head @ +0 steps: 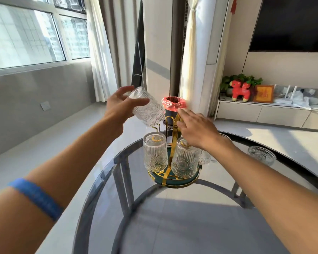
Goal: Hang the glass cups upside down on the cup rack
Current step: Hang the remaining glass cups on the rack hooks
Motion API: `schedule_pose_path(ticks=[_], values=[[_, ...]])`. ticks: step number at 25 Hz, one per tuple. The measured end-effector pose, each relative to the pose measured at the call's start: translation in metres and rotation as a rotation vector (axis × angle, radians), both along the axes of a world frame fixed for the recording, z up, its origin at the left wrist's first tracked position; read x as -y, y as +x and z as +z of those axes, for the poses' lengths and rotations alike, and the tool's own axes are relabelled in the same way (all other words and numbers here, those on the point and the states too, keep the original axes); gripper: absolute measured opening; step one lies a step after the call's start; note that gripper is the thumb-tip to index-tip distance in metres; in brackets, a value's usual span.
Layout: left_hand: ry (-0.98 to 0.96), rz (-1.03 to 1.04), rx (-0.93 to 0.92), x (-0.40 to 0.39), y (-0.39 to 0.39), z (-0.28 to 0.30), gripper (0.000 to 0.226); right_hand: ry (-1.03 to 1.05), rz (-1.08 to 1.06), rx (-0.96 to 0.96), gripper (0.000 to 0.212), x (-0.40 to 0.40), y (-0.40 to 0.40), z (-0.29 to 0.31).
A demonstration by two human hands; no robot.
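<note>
A gold wire cup rack (170,143) with a green round base stands on the round glass table (191,208). Two embossed glass cups hang upside down on it, one at the left (155,152) and one at the right (185,160). My left hand (120,105) holds a third glass cup (148,109), tilted with its bottom up and its mouth down-right, just above a free gold peg. My right hand (197,130) rests on the rack's top handle, fingers curled around it. Another cup (205,158) stands behind the rack, partly hidden by my right wrist.
A small glass dish (262,154) lies at the table's right edge. A dark bin with a red liner (173,105) stands on the floor behind the rack. A low cabinet with a red toy and a plant runs along the right wall.
</note>
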State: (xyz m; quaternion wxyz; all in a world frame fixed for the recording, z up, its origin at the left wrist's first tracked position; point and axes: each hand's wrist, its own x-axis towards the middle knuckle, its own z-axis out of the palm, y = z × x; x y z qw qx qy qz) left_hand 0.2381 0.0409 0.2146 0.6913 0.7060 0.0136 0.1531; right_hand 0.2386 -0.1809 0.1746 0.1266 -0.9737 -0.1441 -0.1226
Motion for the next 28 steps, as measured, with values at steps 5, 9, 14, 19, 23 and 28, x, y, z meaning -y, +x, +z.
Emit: schedule_pose_path(ticks=[5,9,14,19,23,28], values=[[0.436,0.052,-0.103,0.019,0.040,-0.008,0.071,0.049,0.011,0.068,0.052,0.003,0.008,-0.011],[0.633,0.006,-0.231,0.031,0.052,-0.019,0.034,0.083,0.025,0.071,0.052,0.005,0.003,-0.009],[0.754,-0.077,-0.421,0.042,0.055,-0.036,0.041,0.102,0.041,0.091,0.049,0.004,0.002,-0.007],[0.862,-0.093,-0.441,0.046,0.053,-0.037,0.056,0.083,0.040,0.049,0.052,0.008,0.003,-0.008],[0.797,-0.143,-0.450,0.045,0.042,-0.024,0.069,0.164,0.078,-0.074,0.058,0.013,0.002,-0.008],[0.586,0.183,0.093,0.047,-0.007,-0.011,0.038,0.703,-0.103,0.236,0.038,0.059,-0.039,-0.035]])
